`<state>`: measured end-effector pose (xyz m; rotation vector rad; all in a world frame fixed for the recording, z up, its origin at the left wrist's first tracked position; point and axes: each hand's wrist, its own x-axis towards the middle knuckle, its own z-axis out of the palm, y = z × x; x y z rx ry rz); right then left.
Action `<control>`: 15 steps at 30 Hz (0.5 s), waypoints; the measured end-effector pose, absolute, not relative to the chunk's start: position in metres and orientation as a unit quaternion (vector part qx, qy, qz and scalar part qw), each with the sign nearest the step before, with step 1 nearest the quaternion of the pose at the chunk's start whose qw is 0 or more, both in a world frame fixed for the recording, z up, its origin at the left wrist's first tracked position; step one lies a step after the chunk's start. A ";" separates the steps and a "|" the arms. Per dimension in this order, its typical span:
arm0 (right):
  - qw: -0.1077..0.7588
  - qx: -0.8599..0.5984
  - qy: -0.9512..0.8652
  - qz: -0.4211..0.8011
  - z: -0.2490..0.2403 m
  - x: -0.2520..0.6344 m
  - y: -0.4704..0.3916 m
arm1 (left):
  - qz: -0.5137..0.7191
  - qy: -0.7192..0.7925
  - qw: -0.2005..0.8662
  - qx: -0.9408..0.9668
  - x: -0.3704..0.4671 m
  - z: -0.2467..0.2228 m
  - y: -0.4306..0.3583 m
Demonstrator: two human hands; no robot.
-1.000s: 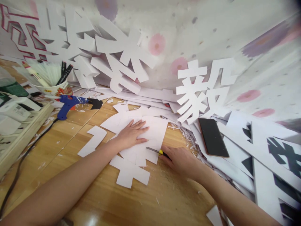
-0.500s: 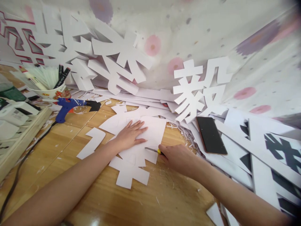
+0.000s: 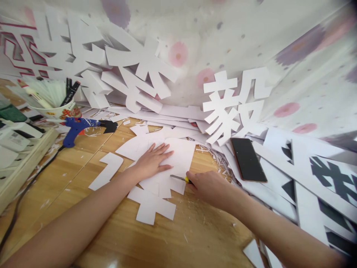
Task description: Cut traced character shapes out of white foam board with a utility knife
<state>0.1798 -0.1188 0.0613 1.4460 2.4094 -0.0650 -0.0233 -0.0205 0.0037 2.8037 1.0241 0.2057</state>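
Note:
On the wooden table lies a white sheet (image 3: 180, 154), its lower edge cut into stepped shapes. My left hand (image 3: 153, 160) rests flat on it with fingers spread. My right hand (image 3: 208, 185) is closed round the handle of a utility knife (image 3: 178, 178), of which a bit of yellow shows. Its thin blade points left over the sheet, near my left thumb; whether the tip is in the sheet I cannot tell. Below is a white cut-out piece (image 3: 150, 204), partly under the sheet. A bent white strip (image 3: 107, 169) lies to the left.
At left are a blue glue gun (image 3: 79, 128), a bowl of glue sticks and markers (image 3: 55, 111), and a power strip (image 3: 25, 163). White cut-out characters (image 3: 139, 67) lean at the back, another (image 3: 223, 108) further right. A phone (image 3: 248, 160) lies on stacked white sheets.
The whole view has shifted slightly, so things sit a little further left. Both hands keep nearly the same place on the sheet, and the knife shows no clear movement.

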 end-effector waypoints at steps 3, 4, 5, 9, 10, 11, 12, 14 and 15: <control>0.166 0.499 0.850 -0.009 0.061 0.179 -0.119 | 0.068 0.342 0.075 0.934 -0.024 0.003 -0.020; 0.167 0.495 0.852 -0.004 0.061 0.179 -0.119 | 0.068 0.342 0.076 0.934 -0.024 0.003 -0.020; 0.167 0.494 0.854 0.001 0.060 0.179 -0.120 | 0.067 0.343 0.077 0.934 -0.024 0.003 -0.020; 0.165 0.494 0.853 0.012 0.058 0.178 -0.123 | 0.067 0.345 0.077 0.933 -0.023 0.003 -0.021; 0.166 0.493 0.854 0.013 0.058 0.179 -0.123 | 0.067 0.345 0.077 0.933 -0.023 0.004 -0.021; 0.166 0.491 0.855 0.014 0.057 0.179 -0.123 | 0.067 0.345 0.077 0.933 -0.023 0.004 -0.021; 0.165 0.488 0.857 0.013 0.057 0.180 -0.123 | 0.067 0.345 0.078 0.933 -0.023 0.004 -0.021; 0.163 0.487 0.858 0.013 0.055 0.181 -0.123 | 0.064 0.345 0.077 0.933 -0.024 0.004 -0.021; 0.162 0.488 0.858 0.013 0.054 0.182 -0.122 | 0.063 0.345 0.077 0.933 -0.024 0.004 -0.021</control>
